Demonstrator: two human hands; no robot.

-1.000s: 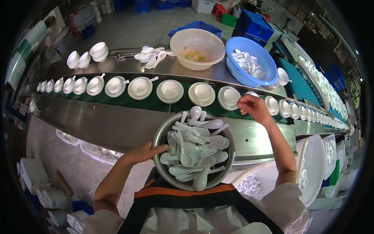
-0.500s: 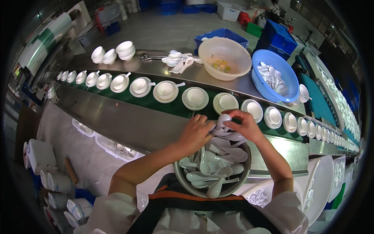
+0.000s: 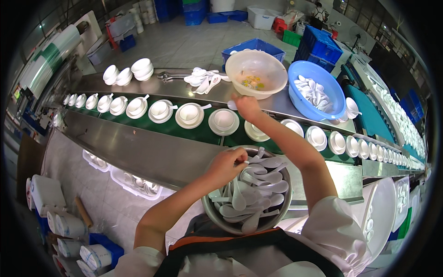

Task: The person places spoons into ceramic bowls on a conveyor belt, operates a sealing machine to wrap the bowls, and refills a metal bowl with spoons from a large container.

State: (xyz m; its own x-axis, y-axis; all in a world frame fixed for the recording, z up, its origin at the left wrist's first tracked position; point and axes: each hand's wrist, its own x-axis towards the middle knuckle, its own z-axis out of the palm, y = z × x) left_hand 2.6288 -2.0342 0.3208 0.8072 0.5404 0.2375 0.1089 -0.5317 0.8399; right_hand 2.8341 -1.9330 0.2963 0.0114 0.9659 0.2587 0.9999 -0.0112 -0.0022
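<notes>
My right hand [image 3: 247, 107] reaches over the green conveyor belt [image 3: 196, 127], pinching a white spoon [image 3: 232, 105]. The spoon is close to a small bowl [image 3: 224, 117] standing on a saucer. At the far rim of a round metal basin [image 3: 290, 196] full of white spoons [image 3: 251, 196], my left hand [image 3: 226, 166] is closed, and the white end of a spoon shows at its fingertips. On the belt stands a row of white bowls on saucers; those to the left have spoons, such as the bowl [image 3: 188, 113] just left of my hands.
Behind the belt, a metal ledge carries stacked bowls [image 3: 142, 69], a wrench [image 3: 170, 76], a pile of spoons [image 3: 203, 79], a cream basin [image 3: 256, 74] and a blue basin [image 3: 318, 94] of spoons. Clear tubs [image 3: 134, 182] of white ware stand below, left.
My right hand has moved away from the metal basin, forward and left across the belt, carrying a spoon. My left hand has drawn back slightly toward me, over the basin's rim.
</notes>
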